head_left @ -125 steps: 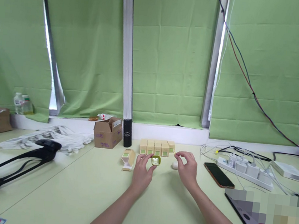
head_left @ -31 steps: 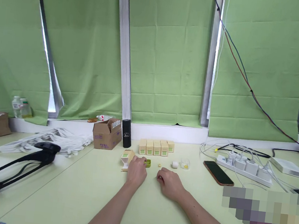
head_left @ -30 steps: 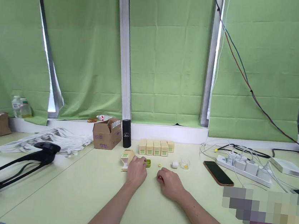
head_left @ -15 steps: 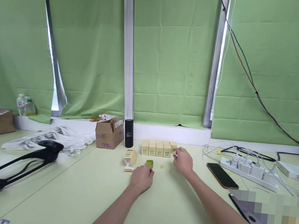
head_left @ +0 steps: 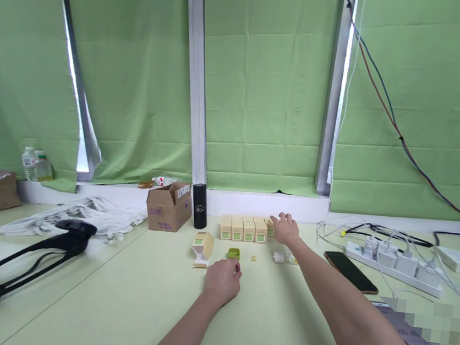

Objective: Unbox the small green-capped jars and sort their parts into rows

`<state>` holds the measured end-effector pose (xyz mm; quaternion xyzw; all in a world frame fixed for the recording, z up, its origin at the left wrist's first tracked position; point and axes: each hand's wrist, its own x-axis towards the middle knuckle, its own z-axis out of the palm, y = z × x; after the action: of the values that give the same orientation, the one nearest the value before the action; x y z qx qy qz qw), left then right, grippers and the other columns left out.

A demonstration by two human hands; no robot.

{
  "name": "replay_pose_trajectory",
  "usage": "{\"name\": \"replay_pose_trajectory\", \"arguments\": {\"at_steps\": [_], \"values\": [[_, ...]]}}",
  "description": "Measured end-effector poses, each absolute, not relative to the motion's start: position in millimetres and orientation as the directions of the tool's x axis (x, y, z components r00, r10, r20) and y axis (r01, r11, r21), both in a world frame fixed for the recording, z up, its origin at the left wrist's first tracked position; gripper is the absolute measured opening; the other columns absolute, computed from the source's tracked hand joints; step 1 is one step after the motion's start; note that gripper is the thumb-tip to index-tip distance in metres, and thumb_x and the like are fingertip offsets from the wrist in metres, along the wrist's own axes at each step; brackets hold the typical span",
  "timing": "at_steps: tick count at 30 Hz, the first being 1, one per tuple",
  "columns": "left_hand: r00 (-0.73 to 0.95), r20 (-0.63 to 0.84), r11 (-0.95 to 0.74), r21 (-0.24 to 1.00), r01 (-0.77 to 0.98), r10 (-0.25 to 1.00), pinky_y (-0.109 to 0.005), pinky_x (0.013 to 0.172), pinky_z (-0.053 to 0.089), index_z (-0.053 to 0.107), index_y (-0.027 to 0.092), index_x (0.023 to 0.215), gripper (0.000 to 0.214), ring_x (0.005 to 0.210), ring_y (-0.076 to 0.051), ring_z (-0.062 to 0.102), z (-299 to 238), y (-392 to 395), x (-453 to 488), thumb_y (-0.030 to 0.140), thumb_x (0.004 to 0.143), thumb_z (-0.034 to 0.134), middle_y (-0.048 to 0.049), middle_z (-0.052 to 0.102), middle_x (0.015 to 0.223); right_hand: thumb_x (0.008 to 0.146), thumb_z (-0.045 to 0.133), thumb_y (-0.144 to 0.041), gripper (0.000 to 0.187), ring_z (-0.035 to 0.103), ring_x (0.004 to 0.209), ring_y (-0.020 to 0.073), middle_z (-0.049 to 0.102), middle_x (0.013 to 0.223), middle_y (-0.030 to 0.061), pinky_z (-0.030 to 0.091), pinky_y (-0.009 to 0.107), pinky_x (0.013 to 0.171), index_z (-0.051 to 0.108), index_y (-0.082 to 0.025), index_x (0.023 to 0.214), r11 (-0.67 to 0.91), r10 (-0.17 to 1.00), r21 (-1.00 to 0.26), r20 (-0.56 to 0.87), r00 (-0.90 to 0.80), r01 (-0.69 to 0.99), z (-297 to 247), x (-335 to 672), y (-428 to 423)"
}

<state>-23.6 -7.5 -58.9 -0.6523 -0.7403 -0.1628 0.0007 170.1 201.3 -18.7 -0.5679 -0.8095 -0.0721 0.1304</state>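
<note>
My left hand (head_left: pixel 222 281) rests on the pale green table (head_left: pixel 124 299) with its fingers curled, just in front of a small green case (head_left: pixel 233 253). An opened cream box (head_left: pixel 202 248) lies left of the case. My right hand (head_left: pixel 285 228) is stretched far forward, fingers spread, at the right end of a row of several small cream boxes with green labels (head_left: pixel 246 229). Below my right forearm lie a small white piece (head_left: pixel 278 257), a tiny yellow bit (head_left: pixel 254 258) and a clear piece (head_left: pixel 291 260).
A black cylinder (head_left: pixel 198 205) and an open cardboard box (head_left: pixel 168 206) stand at the back. A black device (head_left: pixel 16 256) and crumpled white sheets (head_left: pixel 80 212) lie left. A phone (head_left: pixel 350 271), a power strip with chargers (head_left: pixel 393 263) and cables lie right.
My right hand left the spot beside my left hand and reached forward to the right end of the box row. My left hand came off the green case and drew back.
</note>
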Motion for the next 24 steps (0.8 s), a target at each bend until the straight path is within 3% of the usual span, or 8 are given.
{"name": "replay_pose_trajectory", "arguments": {"at_steps": [4,8,11,14,17,21,24], "values": [[-0.141,0.213,0.089,0.239,0.967,0.967,-0.035,0.075,0.047,0.071,0.025,0.096,0.018,0.093,-0.030,0.072,-60,-7,-24,0.026,0.089,0.054,-0.0087,0.077,0.093,0.088,0.063,-0.021,0.072,0.025,0.147,0.0391,0.033,0.159,0.0152,0.025,0.052,0.110,0.038,-0.033,0.154,0.328,0.920,-0.026,0.235,-0.313,0.944,-23,164,213],[-0.141,0.201,0.091,0.240,0.966,0.969,-0.033,0.075,0.047,0.070,0.025,0.095,0.017,0.091,-0.028,0.072,-59,-6,-25,0.027,0.090,0.055,-0.0083,0.077,0.093,0.085,0.064,-0.018,0.060,0.014,0.153,0.0395,0.030,0.163,0.0147,0.015,0.054,0.117,0.051,-0.027,0.144,0.343,0.921,-0.021,0.206,-0.332,0.939,-28,161,217],[-0.139,0.197,0.090,0.238,0.967,0.971,-0.033,0.076,0.047,0.070,0.026,0.096,0.016,0.093,-0.028,0.071,-58,-7,-24,0.026,0.090,0.054,-0.0076,0.077,0.094,0.086,0.061,-0.016,0.059,0.012,0.156,0.0342,0.035,0.162,0.0140,0.012,0.050,0.119,0.049,-0.023,0.143,0.371,0.907,-0.027,0.226,-0.356,0.928,-28,161,214],[-0.142,0.187,0.096,0.236,0.967,0.972,-0.034,0.076,0.047,0.070,0.026,0.096,0.017,0.093,-0.028,0.071,-56,-7,-24,0.026,0.090,0.054,-0.0076,0.077,0.094,0.085,0.059,-0.012,0.057,0.031,0.149,0.0309,0.057,0.144,0.0156,0.016,0.048,0.118,0.048,-0.020,0.140,0.384,0.901,-0.055,0.242,-0.361,0.922,-28,164,209],[-0.144,0.180,0.100,0.233,0.967,0.973,-0.033,0.075,0.047,0.070,0.026,0.096,0.017,0.093,-0.028,0.071,-55,-7,-24,0.026,0.090,0.054,-0.0075,0.077,0.095,0.083,0.060,-0.011,0.046,0.054,0.128,0.0299,0.070,0.120,0.0142,0.023,0.046,0.113,0.053,-0.018,0.128,0.384,0.899,-0.100,0.267,-0.347,0.918,-25,170,203],[-0.153,0.186,0.106,0.237,0.966,0.971,-0.033,0.074,0.046,0.071,0.025,0.096,0.017,0.092,-0.028,0.071,-54,-7,-23,0.026,0.089,0.055,-0.0076,0.077,0.093,0.087,0.060,-0.015,0.030,0.061,0.114,0.0278,0.071,0.115,0.0118,0.033,0.039,0.102,0.056,-0.020,0.115,0.384,0.886,-0.192,0.351,-0.302,0.903,-11,182,192],[-0.164,0.208,0.111,0.245,0.963,0.964,-0.032,0.073,0.044,0.070,0.025,0.096,0.018,0.091,-0.028,0.071,-52,-8,-22,0.025,0.089,0.054,-0.0074,0.077,0.092,0.089,0.061,-0.020,0.031,0.061,0.112,0.0273,0.067,0.121,0.0117,0.039,0.035,0.089,0.053,-0.022,0.119,0.393,0.866,-0.281,0.434,-0.250,0.875,4,192,177]]}}
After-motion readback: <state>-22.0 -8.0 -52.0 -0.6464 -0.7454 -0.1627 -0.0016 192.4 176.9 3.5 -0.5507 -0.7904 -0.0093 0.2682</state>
